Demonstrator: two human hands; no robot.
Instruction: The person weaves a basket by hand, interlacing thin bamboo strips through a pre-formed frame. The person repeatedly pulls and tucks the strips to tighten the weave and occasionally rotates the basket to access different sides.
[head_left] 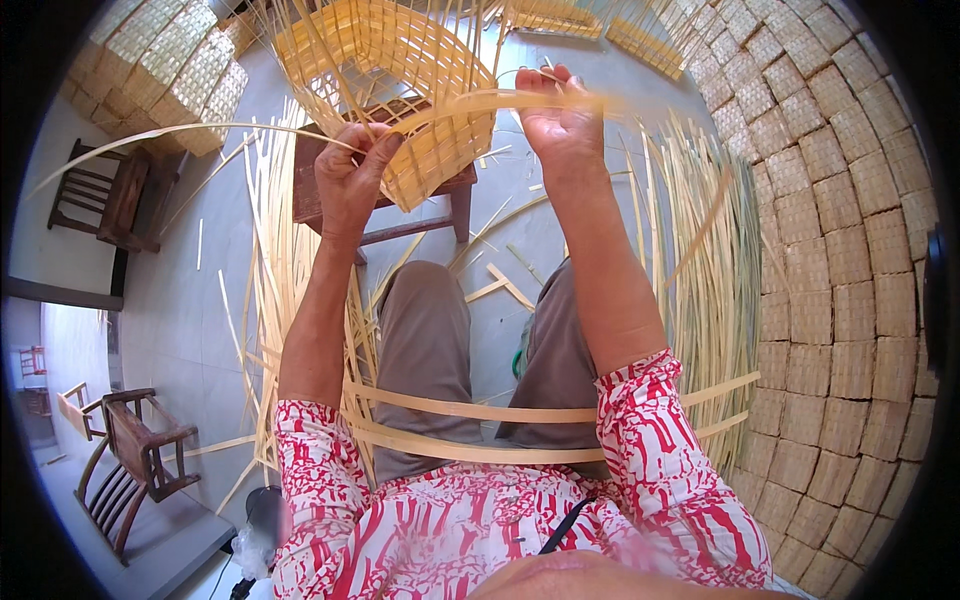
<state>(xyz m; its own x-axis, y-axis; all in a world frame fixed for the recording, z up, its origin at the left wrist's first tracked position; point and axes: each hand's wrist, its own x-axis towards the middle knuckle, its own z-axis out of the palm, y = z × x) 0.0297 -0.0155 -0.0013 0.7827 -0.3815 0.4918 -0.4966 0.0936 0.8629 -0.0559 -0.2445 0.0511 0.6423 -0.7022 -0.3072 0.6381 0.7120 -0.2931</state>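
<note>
A partly woven bamboo basket (440, 145) with upright strips stands tilted on a dark wooden stool (310, 175) in front of my knees. At its near left edge my left hand (350, 175) is closed in a pinch on a bamboo strip (235, 125), whose thin end runs out to the left. A wide, pale bamboo strip (490, 101) stretches along the basket's side to the right, crossing in front of my right palm and blurring beyond it. My right hand (562, 120) is raised at the basket's right, palm toward me, fingers curled around a thin part of strip.
Long loose bamboo strips (700, 280) lie on the right, and more strips (275, 260) on the left. Two strips (480, 411) cross my lap. Stacked woven baskets (830, 250) form a wall at right. Wooden chairs (145, 440) stand at left, and offcuts (505, 285) litter the floor.
</note>
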